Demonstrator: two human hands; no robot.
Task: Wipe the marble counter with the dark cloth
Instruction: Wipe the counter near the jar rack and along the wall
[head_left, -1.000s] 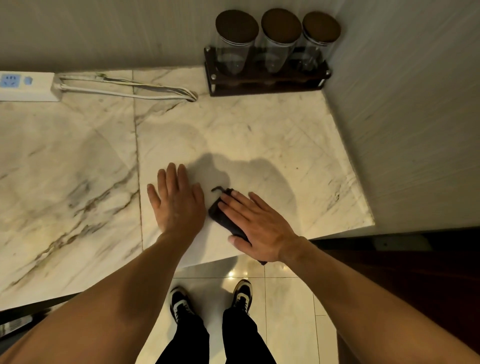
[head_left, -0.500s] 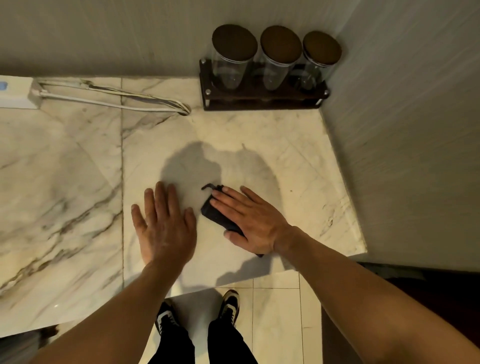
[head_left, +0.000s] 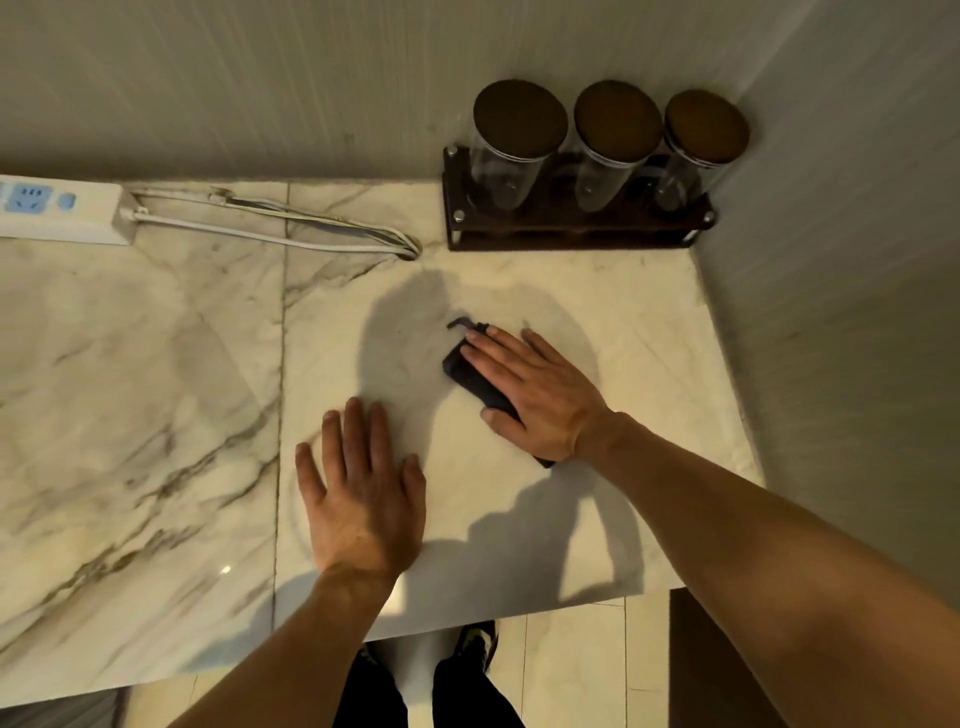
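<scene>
The white marble counter (head_left: 156, 405) with grey-brown veins fills most of the view. A small folded dark cloth (head_left: 470, 378) lies on it right of centre, with a thin loop sticking out at its far end. My right hand (head_left: 535, 395) lies flat on top of the cloth, fingers stretched out, covering most of it; only the cloth's left edge and a corner by the wrist show. My left hand (head_left: 363, 493) rests palm-down on the bare marble to the left of the cloth, fingers spread, holding nothing.
A dark wooden rack (head_left: 571, 228) with three lidded glass jars (head_left: 514, 140) stands in the back right corner. A white power strip (head_left: 62, 208) and its looped cord (head_left: 291, 234) lie along the back wall. A wall bounds the right side. The counter's front edge is near my shoes.
My right hand has slid the cloth away from the counter's front edge toward the jars. My left hand stays flat on the marble and has fallen behind the right one.
</scene>
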